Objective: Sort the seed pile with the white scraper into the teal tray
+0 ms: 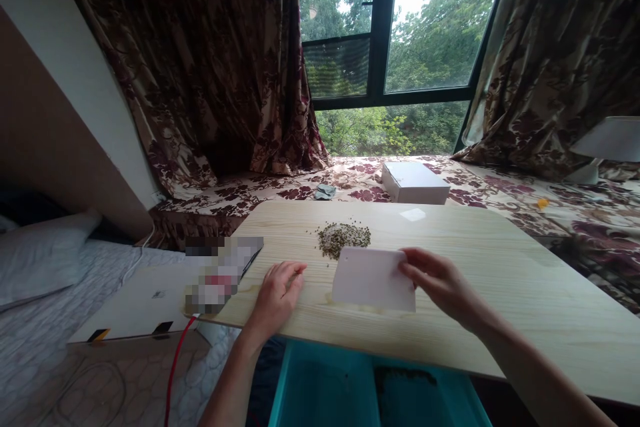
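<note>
My right hand [433, 277] pinches the right edge of a thin white plastic scraper [374, 280], which has a small hole near one corner. The scraper is tilted above the wooden table [500, 267], its far edge close to a pile of small green beans mixed with white grains [345, 237]. A few beans lie scattered around that pile. To the left of the scraper my left hand [280, 290] rests on the tabletop with its fingers loosely extended, holding nothing. Below the table's near edge is a teal bin [327, 380] with two compartments; dark bits stick inside the right one.
A blurred-out object [220, 280] with a red cable [176, 360] lies on the table's left edge. Beside it, a large flat box [135, 300] rests on the bed. Behind the table are a white box [417, 180] and a grey cloth [325, 192]. A white paper piece [413, 214] lies near the back edge.
</note>
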Motion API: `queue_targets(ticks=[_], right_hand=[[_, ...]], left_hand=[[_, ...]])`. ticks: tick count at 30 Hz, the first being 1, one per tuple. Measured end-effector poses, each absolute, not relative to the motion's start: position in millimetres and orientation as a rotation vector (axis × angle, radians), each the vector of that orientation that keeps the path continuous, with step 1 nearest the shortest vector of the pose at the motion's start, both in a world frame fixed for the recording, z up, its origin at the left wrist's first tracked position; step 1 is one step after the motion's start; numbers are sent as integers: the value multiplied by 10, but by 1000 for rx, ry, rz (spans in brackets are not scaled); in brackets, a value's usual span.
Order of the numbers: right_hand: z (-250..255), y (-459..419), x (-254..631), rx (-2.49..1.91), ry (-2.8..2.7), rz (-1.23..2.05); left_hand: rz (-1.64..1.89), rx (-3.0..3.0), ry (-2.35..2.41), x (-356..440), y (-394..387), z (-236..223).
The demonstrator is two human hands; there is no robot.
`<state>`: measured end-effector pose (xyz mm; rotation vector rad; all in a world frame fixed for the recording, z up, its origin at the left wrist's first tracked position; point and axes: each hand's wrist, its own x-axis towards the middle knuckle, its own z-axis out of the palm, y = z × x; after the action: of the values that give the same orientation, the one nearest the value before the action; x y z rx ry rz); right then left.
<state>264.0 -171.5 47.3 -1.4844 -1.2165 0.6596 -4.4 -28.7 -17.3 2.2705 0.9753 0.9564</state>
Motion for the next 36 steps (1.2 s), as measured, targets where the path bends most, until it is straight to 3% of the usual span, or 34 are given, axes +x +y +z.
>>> queue_targets(ticks=[7,36], right_hand=[[409,-1496,2816,-1535,-1051,286],[354,-1465,2830,-1512,-1254,245]], left_hand=[[962,2293,987,-58,-258,-215],[971,2293,991,-47,-298,-186]])
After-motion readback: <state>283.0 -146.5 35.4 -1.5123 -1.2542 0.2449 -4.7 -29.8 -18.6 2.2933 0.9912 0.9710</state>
